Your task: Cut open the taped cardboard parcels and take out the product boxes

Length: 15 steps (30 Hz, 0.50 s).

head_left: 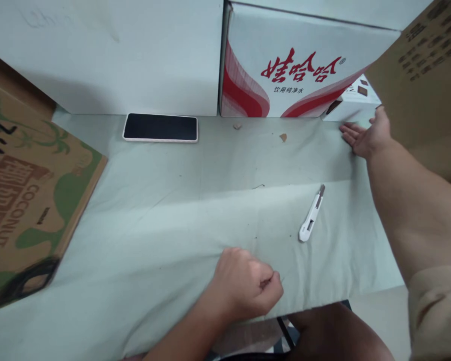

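My left hand (248, 283) rests as a fist on the cloth near the table's front edge, with no object showing in it. At the far right, my right hand (368, 135) is open, palm turned up, its fingers beside the lower edge of a small white box (361, 108). Between the two hands a white box cutter (311, 215) lies on the cloth, its tip pointing away from me. A phone (160, 127) with a dark screen lies at the back left, touched by neither hand.
Behind stand a white box with red lettering (285, 75) and a plain white box (135, 55). A brown coconut carton (30, 200) is on the left, a tall brown carton (428, 90) on the right. Small scraps (283, 137) dot the pale green cloth (173, 215).
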Motion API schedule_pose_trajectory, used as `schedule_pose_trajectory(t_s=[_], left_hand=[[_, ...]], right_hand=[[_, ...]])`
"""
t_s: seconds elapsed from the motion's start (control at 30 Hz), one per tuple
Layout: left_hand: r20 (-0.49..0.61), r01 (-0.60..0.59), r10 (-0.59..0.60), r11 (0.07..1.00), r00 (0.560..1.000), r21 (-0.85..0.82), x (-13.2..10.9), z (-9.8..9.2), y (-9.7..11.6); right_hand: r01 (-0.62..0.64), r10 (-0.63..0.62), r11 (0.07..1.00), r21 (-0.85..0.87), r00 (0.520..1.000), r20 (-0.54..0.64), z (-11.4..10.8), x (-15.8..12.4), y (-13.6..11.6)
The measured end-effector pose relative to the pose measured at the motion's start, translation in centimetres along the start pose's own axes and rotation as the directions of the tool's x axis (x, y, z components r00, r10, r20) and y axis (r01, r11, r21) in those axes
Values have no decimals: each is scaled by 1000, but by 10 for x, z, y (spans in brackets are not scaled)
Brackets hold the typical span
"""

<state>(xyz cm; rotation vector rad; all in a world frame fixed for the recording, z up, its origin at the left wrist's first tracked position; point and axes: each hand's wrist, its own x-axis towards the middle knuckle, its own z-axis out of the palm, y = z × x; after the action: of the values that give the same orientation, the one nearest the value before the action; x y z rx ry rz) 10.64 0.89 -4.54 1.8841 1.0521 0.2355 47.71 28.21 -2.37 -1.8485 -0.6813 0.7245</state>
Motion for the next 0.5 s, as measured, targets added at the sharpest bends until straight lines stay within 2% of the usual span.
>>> schedule_pose_trajectory(t_s=[0.07,0.13,0.2,0.27,0.33,0.37,0.4,0.5], left_hand=[[-8,16,-17,1000,1000,-6,2,-1,0],[-22,30,-31,999,999,-13,3,-2,2],[-39,21,-21,1000,999,-15,3,-5,4],[-58,-16,17,1000,998,7,0,-9,6],[-94,-45,49,998,994,45,-6,-15,7],[-117,-51,58,997,991,58,-10,-19,6],[-142,-53,61,997,988,62,-14,-23,5],[-205,-50,50,999,978,6,-26,-35,-3]], right_hand=[[-41,42,999,26,998,-48,6,-21,-7],[3,-7,999,-41,995,-101,17,-44,-16],[81,-91,993,-88,990,-107,32,-69,-26],[181,-187,976,-118,982,-37,52,-103,-38],[333,-315,934,-132,939,138,76,-147,-54],[430,-391,894,-127,885,251,89,-173,-64],[536,-467,837,-107,803,369,103,-202,-76],[776,-615,629,38,467,636,150,-297,-121]])
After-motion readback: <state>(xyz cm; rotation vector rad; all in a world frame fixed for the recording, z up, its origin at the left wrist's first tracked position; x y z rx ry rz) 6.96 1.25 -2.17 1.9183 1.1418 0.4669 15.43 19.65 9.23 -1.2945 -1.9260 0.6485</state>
